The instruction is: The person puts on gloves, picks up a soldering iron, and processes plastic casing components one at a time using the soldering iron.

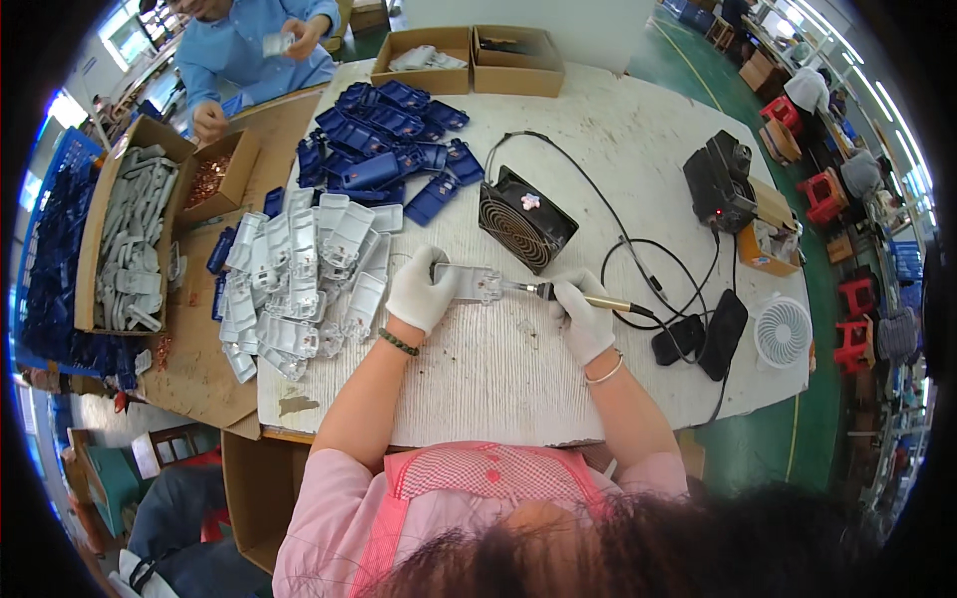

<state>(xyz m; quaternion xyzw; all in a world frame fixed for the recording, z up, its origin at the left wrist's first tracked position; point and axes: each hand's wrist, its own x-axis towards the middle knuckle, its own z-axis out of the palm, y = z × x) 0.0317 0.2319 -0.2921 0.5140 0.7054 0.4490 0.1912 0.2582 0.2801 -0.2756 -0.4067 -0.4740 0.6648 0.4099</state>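
Note:
In the middle of the white worktable, my gloved left hand [423,289] grips one end of a light grey plastic housing [471,283]. My gloved right hand [581,317] is closed around a soldering iron [608,303] with a tan handle and a dark cord. Its tip points left, at the housing's right end; whether it touches is too small to tell. Left of my left hand lies a heap of similar grey housings [299,269]. Beyond them is a pile of dark blue plastic housings [374,149].
A black fan [526,217] stands just beyond my hands. Looped cable runs to a black power unit [720,184] and black adapters [723,334] at right, near a white round fan [783,332]. Open cartons [424,88] line the far edge. A co-worker in blue [254,55] sits far left.

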